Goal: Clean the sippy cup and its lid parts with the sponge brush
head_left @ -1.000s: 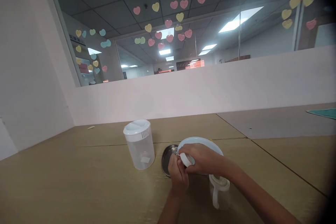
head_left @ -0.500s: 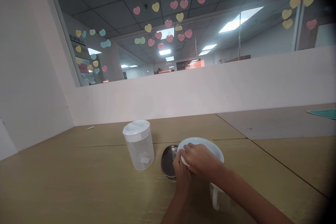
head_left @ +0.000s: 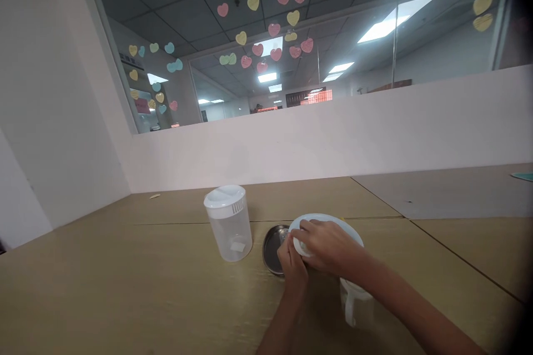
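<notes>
My right hand (head_left: 327,245) is closed over a white round piece (head_left: 300,246) that looks like a lid or cap, its near rim showing below the fingers. Against that piece's left edge, my left hand (head_left: 293,263) has its fingers pressed together; what they hold is mostly hidden. Both hands meet above the right side of a dark metal dish (head_left: 271,254). A bit of something clear (head_left: 283,234) shows in the dish by my left fingertips. Behind my right hand lies a pale plate (head_left: 353,231), partly covered. Below my right forearm stands a clear jug (head_left: 358,310) with a white handle.
A tall translucent pitcher (head_left: 230,233) with a white lid stands left of the dish. The brown tabletop (head_left: 145,288) runs back to a low white wall (head_left: 250,155) under a window with heart-shaped notes. A teal item (head_left: 522,176) lies at the far right edge.
My right hand has turned over the white piece, its fingers now covering the top. My left hand has shifted slightly right against it. The whole view has swung a little left.
</notes>
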`<state>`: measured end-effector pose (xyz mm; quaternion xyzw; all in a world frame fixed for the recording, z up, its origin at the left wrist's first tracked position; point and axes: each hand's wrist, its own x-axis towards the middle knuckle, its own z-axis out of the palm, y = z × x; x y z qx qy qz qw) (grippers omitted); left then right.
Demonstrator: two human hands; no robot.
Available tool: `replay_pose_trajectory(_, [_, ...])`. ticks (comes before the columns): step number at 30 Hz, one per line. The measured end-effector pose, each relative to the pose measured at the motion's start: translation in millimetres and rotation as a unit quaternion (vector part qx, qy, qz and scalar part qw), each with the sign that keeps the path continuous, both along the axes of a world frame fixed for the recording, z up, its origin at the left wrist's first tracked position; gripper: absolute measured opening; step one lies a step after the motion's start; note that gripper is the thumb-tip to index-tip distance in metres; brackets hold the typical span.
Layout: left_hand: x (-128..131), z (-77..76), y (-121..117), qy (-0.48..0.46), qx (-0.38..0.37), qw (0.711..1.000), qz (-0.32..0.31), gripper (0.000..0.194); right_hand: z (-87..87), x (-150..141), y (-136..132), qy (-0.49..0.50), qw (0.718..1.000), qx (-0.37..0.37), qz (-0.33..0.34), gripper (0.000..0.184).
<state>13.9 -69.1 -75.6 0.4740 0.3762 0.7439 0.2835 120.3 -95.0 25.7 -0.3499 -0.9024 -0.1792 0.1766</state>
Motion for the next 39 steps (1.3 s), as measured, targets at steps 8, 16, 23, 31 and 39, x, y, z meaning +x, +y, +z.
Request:
replay_pose_trajectory(8, [13.0, 2.0, -6.0, -0.061, -0.028, 0.996, -0.058, 0.048, 8.0, 22.4, 21.7, 0.143, 0.972, -0.175, 0.066, 0.032])
replay_pose_trajectory(16, [6.4, -3.6, -9.8, 0.042, -0.016, 0.999, -0.004, 0.047, 6.8, 22.3, 28.0, 0.183, 0.951, -0.235, 0.089, 0.03])
replay_pose_trajectory(23, [-2.2, -6.9, -8.0, 0.175, 0.022, 0.983, 0.049, 0.047, 3.8, 29.0, 34.7, 0.197, 0.944, -0.255, 0.074, 0.036])
replay_pose_trajectory(31, [-16.4, -3.9, -0.7, 0.255, 0.061, 0.964, 0.033, 0.044, 15.9, 33.6, 18.7, 0.161, 0.943, -0.281, 0.074, 0.033])
replay_pose_trajectory(39, [-9.6, -2.1, -7.4, 0.26, 0.046, 0.964, -0.035, 0.036, 19.3, 35.5, 11.4, 0.133, 0.962, -0.236, 0.021, 0.024])
